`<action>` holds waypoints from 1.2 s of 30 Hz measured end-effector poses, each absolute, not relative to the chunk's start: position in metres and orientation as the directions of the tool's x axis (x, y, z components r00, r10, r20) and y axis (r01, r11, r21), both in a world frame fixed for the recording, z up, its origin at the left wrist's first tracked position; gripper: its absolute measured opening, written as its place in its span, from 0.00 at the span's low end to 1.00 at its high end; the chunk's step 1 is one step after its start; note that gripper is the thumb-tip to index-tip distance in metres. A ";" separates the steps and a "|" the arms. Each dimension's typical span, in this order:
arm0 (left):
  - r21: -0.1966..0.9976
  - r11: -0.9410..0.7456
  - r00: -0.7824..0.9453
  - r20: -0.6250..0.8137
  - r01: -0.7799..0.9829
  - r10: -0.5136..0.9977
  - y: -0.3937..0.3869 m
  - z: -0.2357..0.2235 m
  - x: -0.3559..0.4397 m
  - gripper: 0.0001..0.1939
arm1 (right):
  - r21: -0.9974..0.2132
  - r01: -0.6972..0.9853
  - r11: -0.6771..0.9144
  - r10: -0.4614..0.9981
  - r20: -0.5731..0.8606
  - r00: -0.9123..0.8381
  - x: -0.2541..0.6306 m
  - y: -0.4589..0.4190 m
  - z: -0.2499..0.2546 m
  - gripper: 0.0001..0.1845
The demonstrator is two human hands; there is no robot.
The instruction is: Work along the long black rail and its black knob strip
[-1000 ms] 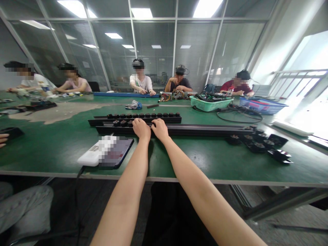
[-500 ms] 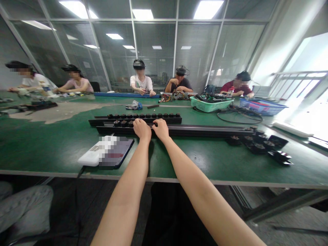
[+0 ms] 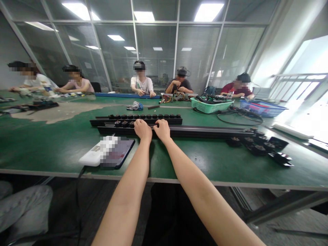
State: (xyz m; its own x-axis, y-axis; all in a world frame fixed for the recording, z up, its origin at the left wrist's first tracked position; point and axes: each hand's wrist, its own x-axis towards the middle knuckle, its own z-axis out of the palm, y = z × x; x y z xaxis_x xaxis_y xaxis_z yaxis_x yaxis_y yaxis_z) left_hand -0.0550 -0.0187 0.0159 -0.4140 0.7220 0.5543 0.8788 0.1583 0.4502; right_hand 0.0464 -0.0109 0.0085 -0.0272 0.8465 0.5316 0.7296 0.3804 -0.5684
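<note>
Two long black metal rails lie side by side on the green workbench (image 3: 46,143). My left hand (image 3: 142,130) and my right hand (image 3: 162,131) are curled over the nearer rail (image 3: 205,132), close together. Just left of my left hand, small black blocks with dark tops sit along the rail. The farther rail (image 3: 143,120) carries a row of similar blocks. Several loose black parts (image 3: 258,147) lie beyond the nearer rail's right end. A white power bank (image 3: 89,159) and a phone (image 3: 116,152) lie below my left hand.
Beyond the rails stand a green plastic basket (image 3: 210,106) holding cables and a blue basket (image 3: 262,108). A black cable loop (image 3: 241,118) lies between them. Several co-workers (image 3: 140,78) sit across the bench. The bench's front edge (image 3: 179,181) runs beneath my forearms.
The whole view has shifted slightly as my head moved. Both hands stay on the nearer rail, and nothing on the bench has visibly moved.
</note>
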 end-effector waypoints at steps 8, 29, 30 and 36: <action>0.457 0.145 -0.410 0.560 0.878 0.719 -0.019 0.016 -0.055 0.22 | -0.561 0.777 0.285 0.876 0.481 0.025 0.048 -0.016 0.013 0.13; 0.457 0.159 -0.416 0.543 0.875 0.729 -0.020 0.019 -0.054 0.23 | -0.561 0.806 0.188 0.866 0.482 0.133 0.051 -0.014 0.013 0.11; 0.459 0.159 -0.417 0.543 0.874 0.729 -0.019 0.018 -0.054 0.23 | -0.563 0.806 0.182 0.866 0.480 0.140 0.051 -0.015 0.013 0.11; 0.472 0.147 -0.421 0.551 0.869 0.721 -0.018 0.017 -0.054 0.23 | -0.571 0.803 0.170 0.847 0.501 0.176 0.054 -0.015 0.014 0.10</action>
State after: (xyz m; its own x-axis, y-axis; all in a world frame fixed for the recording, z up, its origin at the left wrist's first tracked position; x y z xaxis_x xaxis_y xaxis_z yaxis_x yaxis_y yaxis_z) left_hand -0.0540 -0.0177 0.0171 -0.4210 0.7205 0.5510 0.8691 0.1465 0.4725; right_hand 0.0538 -0.0150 0.0137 0.1762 0.8474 0.5008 0.8034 0.1702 -0.5706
